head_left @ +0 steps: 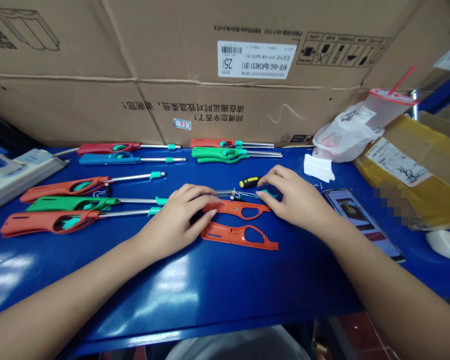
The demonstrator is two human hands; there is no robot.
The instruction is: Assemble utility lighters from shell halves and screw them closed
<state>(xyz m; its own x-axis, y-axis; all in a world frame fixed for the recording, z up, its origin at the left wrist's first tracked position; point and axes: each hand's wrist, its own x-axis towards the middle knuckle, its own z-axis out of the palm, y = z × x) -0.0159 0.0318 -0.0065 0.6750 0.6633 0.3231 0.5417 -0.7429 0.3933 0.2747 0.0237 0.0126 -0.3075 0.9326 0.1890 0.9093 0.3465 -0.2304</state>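
My left hand (pixel 180 212) rests on the blue table (pixel 210 290), fingers curled around the left end of an orange lighter shell half (pixel 243 209). My right hand (pixel 296 197) pinches small inner parts, a thin metal tube and wire (pixel 230 192), at the shell's right end. A second orange shell half (pixel 240 236) lies loose just in front. A yellow-and-black screwdriver (pixel 249 182) lies behind my fingers.
Several assembled long lighters in red, blue, green and orange lie at left (pixel 60 205) and at the back (pixel 228 150). A cardboard box (pixel 195 70) walls the rear. A phone (pixel 363 220), white plastic bag (pixel 345 135), folded tissue (pixel 318 167) and power strip (pixel 18 172) sit around.
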